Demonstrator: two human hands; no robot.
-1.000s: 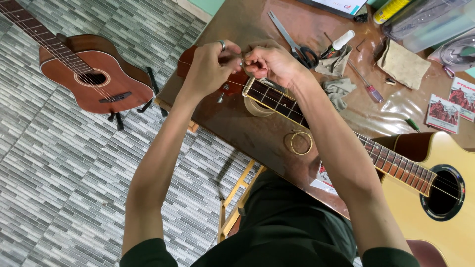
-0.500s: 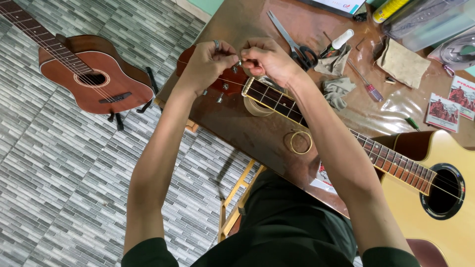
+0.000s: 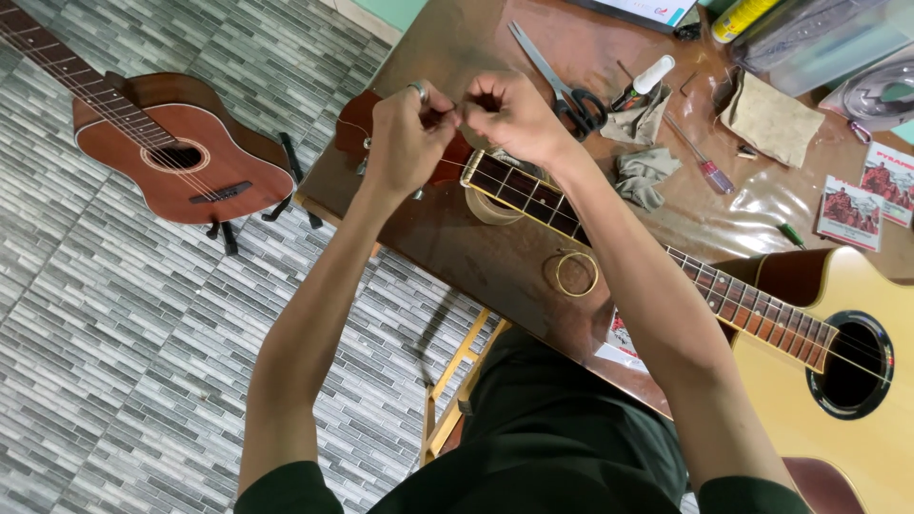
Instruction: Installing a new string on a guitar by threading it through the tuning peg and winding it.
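Observation:
A pale acoustic guitar (image 3: 838, 381) lies across the brown table (image 3: 457, 247), its neck (image 3: 724, 286) running up to the headstock under my hands. My left hand (image 3: 407, 133), with a ring on one finger, and my right hand (image 3: 514, 114) meet above the headstock, fingertips pinched together on a thin guitar string (image 3: 354, 128) that trails off to the left. The headstock and tuners are mostly hidden by my hands.
A coiled string (image 3: 571, 273) lies on the table by the neck. Scissors (image 3: 557, 81), cloths (image 3: 647, 171), a screwdriver (image 3: 700, 157), a small white bottle (image 3: 652, 76) and string packets (image 3: 852, 205) sit farther back. A second reddish guitar (image 3: 176, 157) stands on the tiled floor at left.
Both hands have shifted slightly up and closer together over the headstock, still working the string. The guitars have not moved.

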